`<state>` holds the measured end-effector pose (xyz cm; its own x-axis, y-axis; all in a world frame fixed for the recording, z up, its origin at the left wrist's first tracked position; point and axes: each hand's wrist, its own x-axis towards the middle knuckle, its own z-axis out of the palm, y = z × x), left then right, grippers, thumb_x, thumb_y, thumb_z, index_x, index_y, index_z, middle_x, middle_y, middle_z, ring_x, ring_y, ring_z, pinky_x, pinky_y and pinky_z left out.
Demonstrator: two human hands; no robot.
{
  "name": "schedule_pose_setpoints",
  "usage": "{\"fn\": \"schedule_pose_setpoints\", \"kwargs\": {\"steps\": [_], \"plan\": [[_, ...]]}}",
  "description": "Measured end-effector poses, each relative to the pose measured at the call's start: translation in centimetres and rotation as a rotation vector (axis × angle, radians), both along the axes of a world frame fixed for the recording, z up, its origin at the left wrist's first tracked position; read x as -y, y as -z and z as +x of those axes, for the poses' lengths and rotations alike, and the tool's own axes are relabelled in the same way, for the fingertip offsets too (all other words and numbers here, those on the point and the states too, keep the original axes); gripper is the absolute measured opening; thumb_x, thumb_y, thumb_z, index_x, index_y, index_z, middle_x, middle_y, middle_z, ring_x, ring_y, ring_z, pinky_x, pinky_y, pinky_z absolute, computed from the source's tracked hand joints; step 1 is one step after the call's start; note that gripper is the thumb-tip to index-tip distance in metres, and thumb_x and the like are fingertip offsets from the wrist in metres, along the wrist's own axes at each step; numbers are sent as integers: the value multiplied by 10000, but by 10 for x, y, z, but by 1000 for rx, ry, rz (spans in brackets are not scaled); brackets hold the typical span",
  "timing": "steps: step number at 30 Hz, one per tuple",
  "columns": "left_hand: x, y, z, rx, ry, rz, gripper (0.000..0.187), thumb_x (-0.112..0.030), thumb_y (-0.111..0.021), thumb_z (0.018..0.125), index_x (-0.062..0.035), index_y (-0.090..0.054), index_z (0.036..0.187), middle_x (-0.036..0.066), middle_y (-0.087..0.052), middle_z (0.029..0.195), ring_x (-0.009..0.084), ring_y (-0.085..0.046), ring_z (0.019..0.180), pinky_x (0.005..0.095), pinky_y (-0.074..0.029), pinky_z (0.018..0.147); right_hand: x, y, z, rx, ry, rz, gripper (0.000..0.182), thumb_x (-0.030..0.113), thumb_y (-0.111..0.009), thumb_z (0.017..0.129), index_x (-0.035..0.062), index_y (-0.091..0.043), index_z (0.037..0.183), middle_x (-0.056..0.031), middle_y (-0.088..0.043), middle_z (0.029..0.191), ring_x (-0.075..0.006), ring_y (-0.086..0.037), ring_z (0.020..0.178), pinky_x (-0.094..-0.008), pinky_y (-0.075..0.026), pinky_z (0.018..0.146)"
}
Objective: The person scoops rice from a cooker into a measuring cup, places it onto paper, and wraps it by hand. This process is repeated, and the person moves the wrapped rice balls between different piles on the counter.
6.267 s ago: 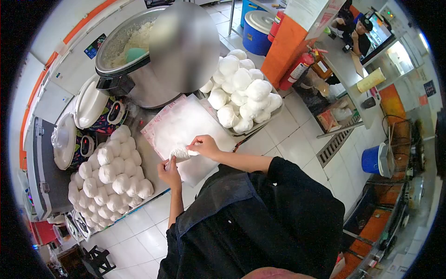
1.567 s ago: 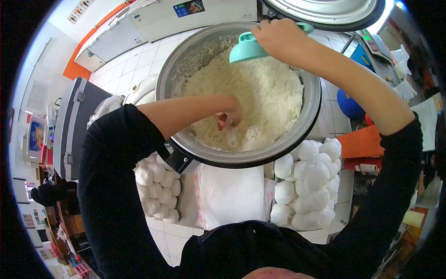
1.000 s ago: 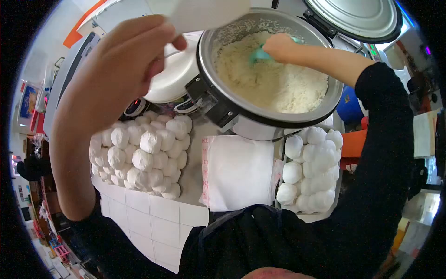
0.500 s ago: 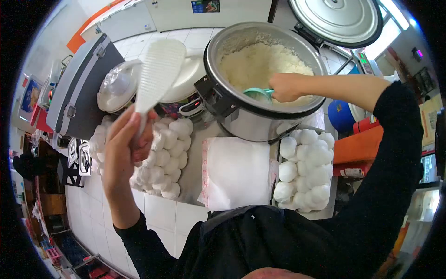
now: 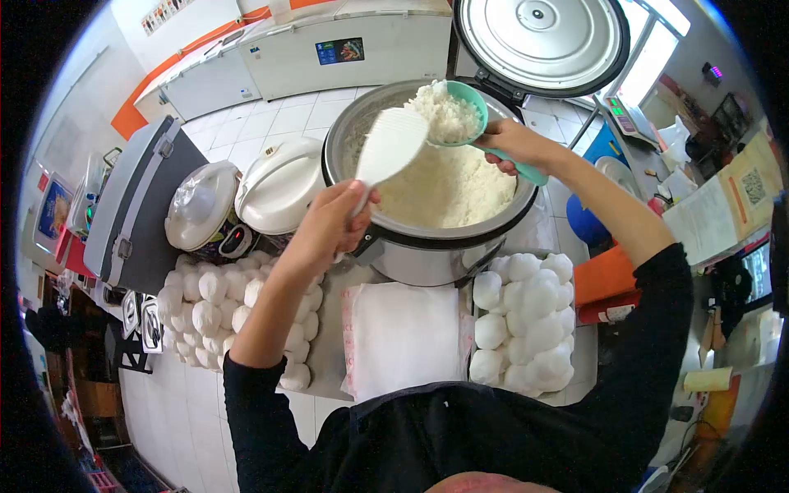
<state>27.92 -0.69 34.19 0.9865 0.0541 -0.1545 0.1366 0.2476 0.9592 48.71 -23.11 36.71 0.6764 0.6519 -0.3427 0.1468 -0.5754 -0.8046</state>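
My left hand (image 5: 329, 226) grips a white rice paddle (image 5: 389, 148), its blade raised over the big rice cooker (image 5: 427, 246). My right hand (image 5: 514, 144) holds a teal scoop (image 5: 464, 103) heaped with white rice above the pot, and the paddle's tip is right beside the scoop's rice. The pot is full of cooked rice (image 5: 448, 181), with its lid (image 5: 538, 41) standing open behind. A stack of white wrapping sheets (image 5: 403, 337) lies on the counter in front of me.
Wrapped white rice balls are piled on the left (image 5: 205, 300) and on a tray at the right (image 5: 526, 320). Two smaller closed rice cookers (image 5: 279, 185) stand left of the big pot, beside a grey case (image 5: 136, 205). Chest freezers line the far wall.
My right hand has lifted the teal scoop out of the pot, now heaped with rice. My left hand has swung the paddle from over the left pile to the scoop.
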Motion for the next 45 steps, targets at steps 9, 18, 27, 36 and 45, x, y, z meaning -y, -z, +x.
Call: {"fn": "schedule_pose_setpoints", "kwargs": {"steps": [9, 18, 27, 36, 45], "plan": [[27, 7, 52, -136, 224, 44, 256, -326, -384, 948, -100, -439, 842, -76, -273, 572, 21, -220, 424, 189, -173, 353, -5, 14, -25, 356, 187, 39, 282, 241, -491, 871, 12, -586, 1007, -137, -580, 672, -185, -539, 484, -314, -435, 469], [51, 12, 69, -106, 112, -171, 226, -298, -376, 950, -109, -441, 845, -72, -291, 577, 23, -215, 418, 192, -143, 351, -5, 37, -26, 966, 149, 149, 269, 177, -493, 859, -8, -558, 1042, -265, -588, 729, -410, -586, 717, -472, -460, 661], [67, -3, 80, 47, 100, -557, 186, -238, -356, 957, -108, -428, 845, -73, -263, 582, 26, -186, 420, 190, -139, 347, 15, 34, -5, 981, 191, 113, 268, 199, -497, 858, 28, -579, 1047, -249, -604, 782, -410, -586, 778, -476, -461, 682], [-1, 7, 114, -211, 221, 433, 186, -193, -411, 908, -34, -505, 887, -5, -461, 674, 82, -383, 495, 218, -297, 412, 77, 12, 1, -139, 255, 192, 253, 259, -481, 908, 19, -519, 980, -6, -487, 688, -35, -410, 455, -185, -338, 365], [-22, -22, 143, -84, 337, 844, 266, -109, -413, 820, 35, -613, 918, 104, -585, 657, 149, -491, 484, 307, -393, 438, 76, 32, -20, -557, 164, 535, 339, 229, -424, 946, -44, -460, 1144, 23, -457, 779, 24, -396, 522, -97, -343, 396]]}}
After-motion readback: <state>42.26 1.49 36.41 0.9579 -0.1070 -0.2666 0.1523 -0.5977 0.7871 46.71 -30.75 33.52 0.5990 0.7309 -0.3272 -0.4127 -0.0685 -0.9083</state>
